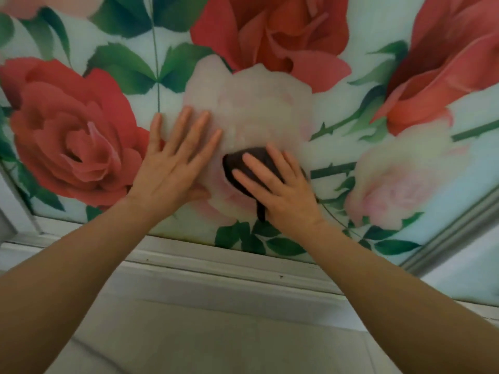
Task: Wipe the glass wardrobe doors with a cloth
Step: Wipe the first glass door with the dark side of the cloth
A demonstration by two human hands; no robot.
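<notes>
Right hand lies with straight, spread fingers pressing a dark cloth flat against the glass door, over the pale pink rose printed at its middle. Left hand rests just left of the cloth, fingers straight and apart, palm on the same rose, holding nothing. Red roses and green leaves surround the pale one. Below the cloth runs the white door frame, then pale floor. A grey metal edge slants at lower right of the cloth.
</notes>
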